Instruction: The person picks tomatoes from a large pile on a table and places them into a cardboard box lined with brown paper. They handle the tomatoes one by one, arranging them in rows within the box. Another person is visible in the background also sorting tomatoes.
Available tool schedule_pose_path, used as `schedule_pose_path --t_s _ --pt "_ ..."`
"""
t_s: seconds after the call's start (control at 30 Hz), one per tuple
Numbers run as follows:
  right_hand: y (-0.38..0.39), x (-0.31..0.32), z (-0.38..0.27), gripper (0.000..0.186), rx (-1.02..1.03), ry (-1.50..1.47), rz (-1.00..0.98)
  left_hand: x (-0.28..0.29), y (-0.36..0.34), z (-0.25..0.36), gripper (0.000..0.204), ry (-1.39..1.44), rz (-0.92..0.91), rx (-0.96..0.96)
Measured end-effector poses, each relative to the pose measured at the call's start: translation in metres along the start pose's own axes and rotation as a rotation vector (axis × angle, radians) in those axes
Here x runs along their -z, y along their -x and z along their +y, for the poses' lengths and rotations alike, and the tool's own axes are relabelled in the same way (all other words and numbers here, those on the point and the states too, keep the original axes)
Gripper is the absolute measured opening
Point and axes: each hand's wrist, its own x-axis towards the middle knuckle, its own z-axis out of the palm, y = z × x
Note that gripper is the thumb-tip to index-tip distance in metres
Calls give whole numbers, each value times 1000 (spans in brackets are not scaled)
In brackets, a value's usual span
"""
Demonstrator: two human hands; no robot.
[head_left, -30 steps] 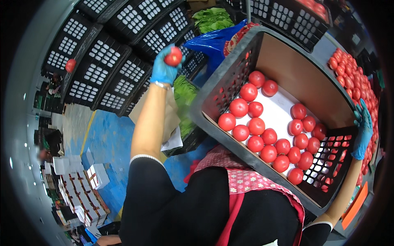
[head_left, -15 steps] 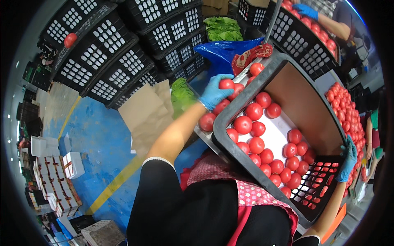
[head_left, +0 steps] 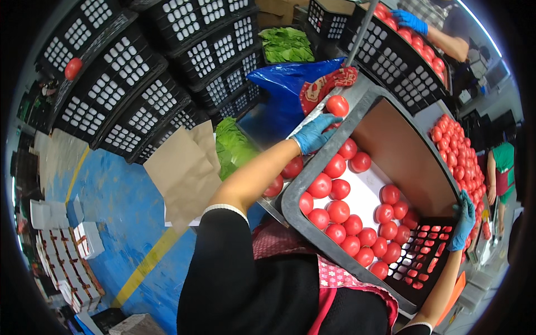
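A black plastic crate (head_left: 312, 184), tilted toward me, stands in front of me with several red tomatoes (head_left: 338, 211) on its white-lined bottom. My left hand (head_left: 316, 134), in a blue glove, is at the crate's far left rim. Its fingers curl over a tomato (head_left: 333, 127) that is mostly hidden. Just beyond the fingertips lies another tomato (head_left: 337, 105). More tomatoes (head_left: 292, 167) sit on the metal surface between my left forearm and the crate. My right hand (head_left: 462, 223), also gloved, grips the crate's right rim.
Stacked black crates (head_left: 106, 84) rise at the far left, one with a single tomato (head_left: 73, 68) on it. Leafy greens (head_left: 286, 44), a blue plastic bag (head_left: 290, 84) and brown paper (head_left: 181, 167) lie ahead. A tomato heap (head_left: 460, 153) fills the right; a co-worker's gloved hand (head_left: 409, 21) touches crated tomatoes.
My left hand has moved right, closer to the crate's rim, from the tomatoes beside it. My right hand keeps its place on the crate. The whole view has shifted slightly.
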Motion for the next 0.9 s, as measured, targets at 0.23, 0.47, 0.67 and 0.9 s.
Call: schedule_pose_path --t_s 0.23,0.47,0.67,0.9 --pt "-11 -13 0 30 32 -5 14 41 -12 13 39 -79 160 -108" --pt "-8 -14 11 26 180 -35 89 -42 -10 268 22 -147 286 -484" --pt "22 -67 -69 37 791 467 27 -135 -9 227 56 -1268 -712 -239" --pt "19 -76 -42 27 876 661 -111 -158 -36 101 65 -1662 -791 93"
